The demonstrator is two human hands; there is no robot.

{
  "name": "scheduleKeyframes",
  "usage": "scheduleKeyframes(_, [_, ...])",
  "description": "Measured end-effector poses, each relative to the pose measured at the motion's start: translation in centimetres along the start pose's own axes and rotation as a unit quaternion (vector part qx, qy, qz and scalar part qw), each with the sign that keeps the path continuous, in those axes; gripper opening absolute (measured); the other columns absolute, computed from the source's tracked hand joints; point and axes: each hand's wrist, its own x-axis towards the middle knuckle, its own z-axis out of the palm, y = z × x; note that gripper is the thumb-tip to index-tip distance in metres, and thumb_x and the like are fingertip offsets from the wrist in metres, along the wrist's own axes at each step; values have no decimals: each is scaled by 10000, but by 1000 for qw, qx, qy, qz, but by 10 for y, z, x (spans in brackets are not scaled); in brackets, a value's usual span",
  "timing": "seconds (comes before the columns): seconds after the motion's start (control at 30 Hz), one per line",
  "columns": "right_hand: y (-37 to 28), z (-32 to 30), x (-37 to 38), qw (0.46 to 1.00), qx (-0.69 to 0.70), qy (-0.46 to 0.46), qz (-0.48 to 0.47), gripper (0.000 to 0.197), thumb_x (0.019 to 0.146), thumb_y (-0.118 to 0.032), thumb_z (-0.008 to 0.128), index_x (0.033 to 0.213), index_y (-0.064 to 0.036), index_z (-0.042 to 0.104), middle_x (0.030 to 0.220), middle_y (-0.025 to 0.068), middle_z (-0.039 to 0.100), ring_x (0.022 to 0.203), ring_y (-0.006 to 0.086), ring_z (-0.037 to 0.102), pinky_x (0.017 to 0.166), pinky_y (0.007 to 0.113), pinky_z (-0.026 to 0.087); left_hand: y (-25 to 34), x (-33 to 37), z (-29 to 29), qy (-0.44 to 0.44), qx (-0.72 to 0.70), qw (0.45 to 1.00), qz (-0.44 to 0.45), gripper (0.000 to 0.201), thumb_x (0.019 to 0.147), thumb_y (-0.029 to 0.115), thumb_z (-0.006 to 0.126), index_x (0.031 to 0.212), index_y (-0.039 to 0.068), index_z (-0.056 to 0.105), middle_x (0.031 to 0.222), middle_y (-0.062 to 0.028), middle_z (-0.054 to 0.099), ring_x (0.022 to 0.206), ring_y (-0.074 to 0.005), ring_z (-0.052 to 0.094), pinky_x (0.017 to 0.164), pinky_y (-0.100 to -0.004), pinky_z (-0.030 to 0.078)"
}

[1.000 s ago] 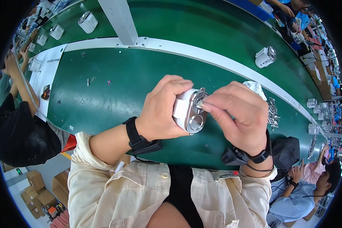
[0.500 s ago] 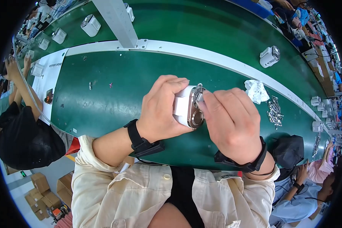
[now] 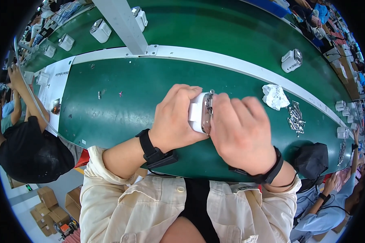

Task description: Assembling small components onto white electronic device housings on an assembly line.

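My left hand (image 3: 175,117) is wrapped around a white box-shaped device (image 3: 196,115), holding it tilted above the green table. The device has a shiny metal face (image 3: 207,113), seen nearly edge-on and pointing right. Against that face my right hand (image 3: 242,129) is closed, with its fingers bent and slightly blurred. Whatever those fingers pinch, if anything, is hidden behind them. Both wrists wear black straps.
To the right lie a crumpled white sheet (image 3: 275,97) and a pile of small metal parts (image 3: 296,118). A white rail (image 3: 215,58) and post (image 3: 123,26) border the far green surface, where similar white units (image 3: 292,60) stand. A co-worker in black (image 3: 32,150) sits at left.
The device has turned so its metal face, with two round openings visible before, is now nearly edge-on. My right hand has rotated over that face and hides more of it.
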Motion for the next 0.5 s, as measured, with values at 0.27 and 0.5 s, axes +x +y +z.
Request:
scheduleKeyframes(0.27, [14, 31, 1, 789, 574, 48, 213, 384, 873, -122, 636, 1226, 25, 591, 1232, 144, 545, 1089, 227, 560, 964, 348, 421, 0, -7, -2, -34, -134, 990, -41, 775, 565, 131, 882, 1172, 49, 408, 1073, -146, 587, 973, -205, 607, 793, -330, 500])
scheduleKeyframes(0.5, [15, 44, 1, 535, 813, -43, 226, 445, 920, -166, 593, 1325, 3, 522, 1430, 157, 415, 1279, 241, 451, 1057, 358, 369, 3, -8, -6, -52, -163, 985, -24, 782, 566, 125, 884, 1173, 51, 396, 1026, -117, 602, 911, -179, 626, 761, -307, 509])
